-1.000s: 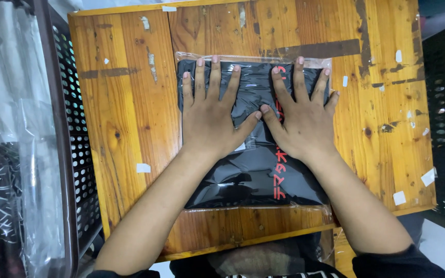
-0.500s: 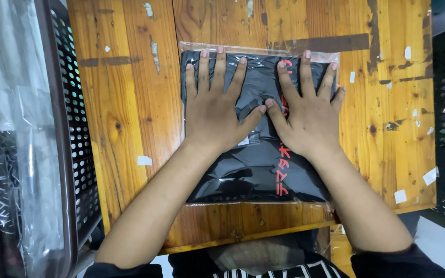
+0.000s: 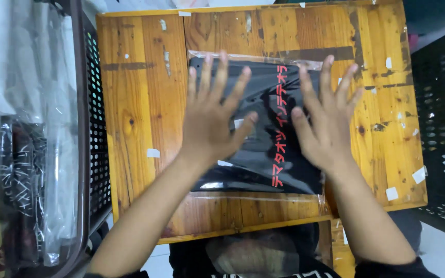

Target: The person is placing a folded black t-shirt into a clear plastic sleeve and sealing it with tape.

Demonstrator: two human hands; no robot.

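Seen from above, two bare hands press flat on a black folded garment sealed in a clear plastic bag (image 3: pixel 263 128), which lies on a wooden desk (image 3: pixel 140 113). The left hand (image 3: pixel 213 121) rests palm down on the bag's left half, fingers spread and open, gripping nothing. The right hand (image 3: pixel 325 121) lies palm down on the bag's right side, fingers likewise splayed, its outer fingers reaching past the bag's edge. Between the two hands a column of red lettering (image 3: pixel 280 128) runs along the garment. Small white sticker scraps (image 3: pixel 153 153) dot the wood around the hands. Left of the left hand stands a dark perforated basket (image 3: pixel 96 128) filled with more bagged items (image 3: pixel 27 128).
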